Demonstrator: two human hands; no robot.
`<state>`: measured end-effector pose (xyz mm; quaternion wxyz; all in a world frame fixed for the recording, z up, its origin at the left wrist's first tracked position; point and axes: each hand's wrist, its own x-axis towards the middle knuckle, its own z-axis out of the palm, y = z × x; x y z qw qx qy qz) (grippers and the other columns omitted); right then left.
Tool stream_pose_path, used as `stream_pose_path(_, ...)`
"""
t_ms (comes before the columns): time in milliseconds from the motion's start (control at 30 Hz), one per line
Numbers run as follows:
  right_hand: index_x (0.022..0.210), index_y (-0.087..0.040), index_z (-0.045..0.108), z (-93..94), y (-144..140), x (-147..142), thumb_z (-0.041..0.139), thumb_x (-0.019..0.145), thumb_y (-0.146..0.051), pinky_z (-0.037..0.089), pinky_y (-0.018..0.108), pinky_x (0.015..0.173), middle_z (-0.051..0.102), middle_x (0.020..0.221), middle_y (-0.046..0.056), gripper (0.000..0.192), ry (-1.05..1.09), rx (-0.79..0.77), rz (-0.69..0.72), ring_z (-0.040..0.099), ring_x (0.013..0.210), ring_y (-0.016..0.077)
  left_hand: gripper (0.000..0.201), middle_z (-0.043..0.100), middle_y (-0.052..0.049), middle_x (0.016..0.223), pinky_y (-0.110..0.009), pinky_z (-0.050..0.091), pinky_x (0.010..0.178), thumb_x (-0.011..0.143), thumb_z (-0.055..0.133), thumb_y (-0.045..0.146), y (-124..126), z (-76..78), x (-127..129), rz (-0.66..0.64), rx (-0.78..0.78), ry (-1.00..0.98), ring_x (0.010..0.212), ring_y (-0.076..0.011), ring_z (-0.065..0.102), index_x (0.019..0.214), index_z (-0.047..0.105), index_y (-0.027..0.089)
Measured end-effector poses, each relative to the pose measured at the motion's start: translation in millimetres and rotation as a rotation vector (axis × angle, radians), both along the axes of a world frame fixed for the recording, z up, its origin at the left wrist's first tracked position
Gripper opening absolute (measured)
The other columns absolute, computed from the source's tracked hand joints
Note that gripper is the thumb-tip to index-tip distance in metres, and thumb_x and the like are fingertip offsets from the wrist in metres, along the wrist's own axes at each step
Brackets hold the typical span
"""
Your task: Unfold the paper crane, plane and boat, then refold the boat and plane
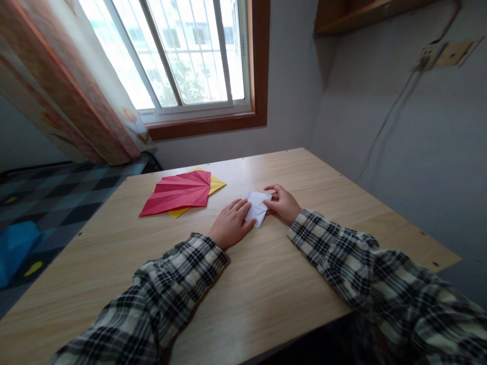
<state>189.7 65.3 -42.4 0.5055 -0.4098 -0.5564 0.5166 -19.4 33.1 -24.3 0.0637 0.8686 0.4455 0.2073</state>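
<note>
Left hand (231, 223) lies flat, fingers extended, pressing down on the near-left part of a folded white paper (257, 207). Right hand (282, 203) is curled, with thumb and fingertips pinching the paper's far-right edge. Both hands are in contact with the paper; neither holds anything else.

Location: the white paper rests on the wooden table (266, 284), roughly at its middle and just ahead of the person, between the two hands.

Assessment of the step in hand: a crease appears to be being set. To do it well, the flat hand should anchor the paper so it cannot slide, while the pinching fingers align the edges exactly before any pressure is run along the fold. Pressing before the edges meet would likely leave a skewed crease.

Condition of the paper: small, plain white, already folded into a compact angular shape with a point toward the near side. Several layers seem stacked; the exact count cannot be told.

Other items: a pleated red paper (178, 192) lies on a yellow sheet (216, 186), well apart to the left on the same table.
</note>
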Motion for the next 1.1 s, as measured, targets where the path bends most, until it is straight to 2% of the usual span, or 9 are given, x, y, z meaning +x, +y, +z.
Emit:
stream_pose_path(300, 0.094, -0.019, 0.062, 7.1, 2, 10, 0.069, 0.074, -0.017, 0.044, 0.018, 0.036, 0.058, 0.066, -0.003, 0.022, -0.21, -0.027, -0.055, 0.058, 0.051, 0.0112, 0.066, 0.046, -0.016, 0.153, -0.05, 0.026, 0.119, 0.089, 0.053, 0.058, 2, -6.0, -1, 0.016, -0.07, 0.039, 0.144, -0.0339, 0.037, 0.14, 0.053, 0.017)
stream_pose_path(533, 0.104, -0.016, 0.062, 20.3, 0, 20, 0.064, 0.083, -0.018, 0.038, 0.018, 0.035, 0.06, 0.067, -0.003, 0.022, -0.535, -0.064, -0.079, 0.052, 0.045, 0.0089, 0.071, 0.032, -0.013, 0.161, -0.046, 0.02, 0.122, 0.096, 0.035, 0.061, -4, 5.1, 3, 0.044, -0.123, 0.254, 0.15, -0.0288, 0.026, 0.151, 0.04, 0.015)
stream_pose_path(633, 0.099, -0.014, 0.065, 25.8, -2, 21, 0.064, 0.085, -0.021, 0.039, 0.02, 0.038, 0.062, 0.068, 0.0, 0.016, -0.662, -0.054, -0.09, 0.055, 0.048, 0.0103, 0.072, 0.029, -0.011, 0.163, -0.042, 0.018, 0.123, 0.097, 0.032, 0.061, -6, 10.5, 5, 0.061, -0.139, 0.322, 0.152, -0.0264, 0.023, 0.153, 0.037, 0.016)
stream_pose_path(800, 0.092, -0.015, 0.066, 29.2, -4, 20, 0.067, 0.084, -0.025, 0.042, 0.023, 0.048, 0.065, 0.07, 0.0, 0.013, -0.762, -0.015, -0.107, 0.056, 0.051, 0.0107, 0.073, 0.028, -0.013, 0.163, -0.043, 0.018, 0.124, 0.098, 0.032, 0.061, -6, 13.4, 6, 0.06, -0.148, 0.335, 0.152, -0.0269, 0.022, 0.154, 0.036, 0.014)
stream_pose_path(1000, 0.091, -0.014, 0.066, 27.2, -2, 18, 0.071, 0.077, -0.02, 0.047, 0.026, 0.069, 0.067, 0.086, 0.006, 0.016, -0.879, 0.12, -0.177, 0.06, 0.076, 0.0156, 0.064, 0.03, -0.009, 0.163, -0.047, 0.021, 0.122, 0.098, 0.036, 0.06, -6, 13.1, 5, 0.028, -0.134, 0.29, 0.151, -0.0299, 0.025, 0.151, 0.042, 0.025)
stream_pose_path(1100, 0.091, -0.014, 0.066, 24.8, 1, 18, 0.071, 0.075, -0.019, 0.047, 0.028, 0.074, 0.066, 0.091, 0.007, 0.018, -0.869, 0.148, -0.199, 0.06, 0.081, 0.0169, 0.062, 0.031, -0.008, 0.162, -0.048, 0.022, 0.122, 0.098, 0.037, 0.06, -6, 12.9, 4, 0.018, -0.127, 0.276, 0.15, -0.0308, 0.026, 0.15, 0.044, 0.027)
